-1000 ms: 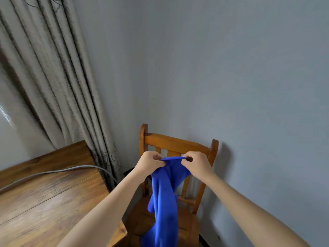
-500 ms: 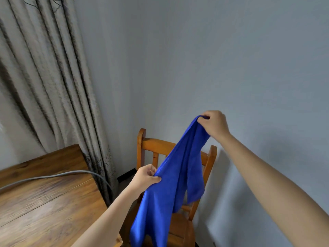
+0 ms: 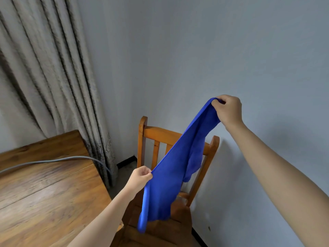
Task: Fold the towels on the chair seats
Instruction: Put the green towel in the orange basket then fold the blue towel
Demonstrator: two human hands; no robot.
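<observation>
A blue towel (image 3: 170, 179) hangs stretched in the air in front of a wooden chair (image 3: 147, 132). My right hand (image 3: 228, 110) pinches one end of it high up, near the wall on the right. My left hand (image 3: 139, 177) pinches the top edge lower down and to the left, level with the chair's back slats. The top edge runs taut and slanted between the two hands. The rest of the cloth drapes down, and its lower end hangs just above the chair seat (image 3: 170, 230).
A wooden table (image 3: 44, 193) fills the lower left, with a grey cable (image 3: 53, 160) lying across it. Beige curtains (image 3: 44, 68) hang behind the table. The chair stands close to a grey wall (image 3: 195, 50) at the back and right.
My hands, together at the chair back a second ago, have pulled apart. The right hand rose up and right, the left hand dropped, and the bunched towel spread out between them.
</observation>
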